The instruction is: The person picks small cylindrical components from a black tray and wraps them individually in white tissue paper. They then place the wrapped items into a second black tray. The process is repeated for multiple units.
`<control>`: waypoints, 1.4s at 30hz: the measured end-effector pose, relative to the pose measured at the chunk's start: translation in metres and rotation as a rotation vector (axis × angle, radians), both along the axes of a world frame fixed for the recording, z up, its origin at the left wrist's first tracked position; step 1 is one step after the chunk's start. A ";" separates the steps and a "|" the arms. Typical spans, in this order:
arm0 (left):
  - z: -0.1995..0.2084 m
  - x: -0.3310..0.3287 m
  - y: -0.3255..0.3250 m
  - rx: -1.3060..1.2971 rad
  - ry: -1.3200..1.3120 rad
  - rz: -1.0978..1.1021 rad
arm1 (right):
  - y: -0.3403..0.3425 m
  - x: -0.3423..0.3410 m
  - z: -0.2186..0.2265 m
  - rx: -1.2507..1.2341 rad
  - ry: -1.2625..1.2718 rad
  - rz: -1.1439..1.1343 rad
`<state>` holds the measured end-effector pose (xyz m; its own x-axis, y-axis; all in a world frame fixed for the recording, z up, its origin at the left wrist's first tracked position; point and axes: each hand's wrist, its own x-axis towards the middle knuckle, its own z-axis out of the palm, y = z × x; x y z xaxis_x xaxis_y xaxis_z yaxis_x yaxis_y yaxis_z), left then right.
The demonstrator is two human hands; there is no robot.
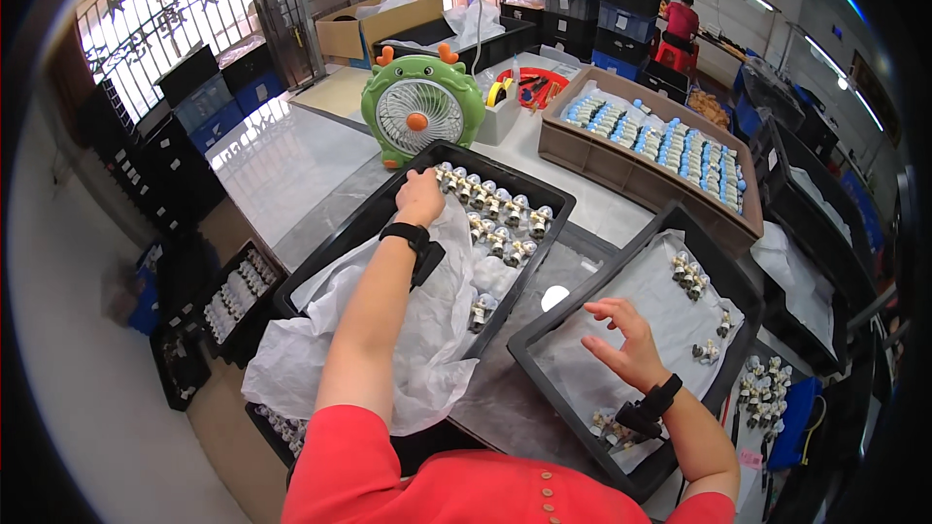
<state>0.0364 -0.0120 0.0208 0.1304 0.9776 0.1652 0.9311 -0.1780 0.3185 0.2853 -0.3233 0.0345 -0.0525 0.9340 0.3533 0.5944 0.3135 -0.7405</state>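
My left hand is at the far left corner of a black tray, closed, with its fingertips hidden. It is beside a row of small figurines with clear rounded tops and dark bases. Crumpled white tissue paper lies under my left forearm and drapes over the tray's near edge. My right hand hovers over a second black tray, fingers spread and nothing in them. That tray is lined with white paper. A few similar figurines stand at its right side, and more lie under my right wrist.
A green animal-shaped fan stands behind the left tray. Farther right, a brown crate holds rows of blue-and-white pieces. Loose figurines lie beside a blue pouch at the right. A person in red sits in the background.
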 end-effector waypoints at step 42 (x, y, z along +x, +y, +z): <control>0.027 -0.078 0.005 -0.141 -0.073 -0.515 | 0.200 -0.031 -0.009 -0.095 -0.824 -0.194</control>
<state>-0.0418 -0.0069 0.0475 0.5918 0.8035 0.0637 0.7089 -0.5565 0.4333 0.2547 -0.1230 0.0251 -0.0946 0.9768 0.1923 0.9919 0.1089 -0.0656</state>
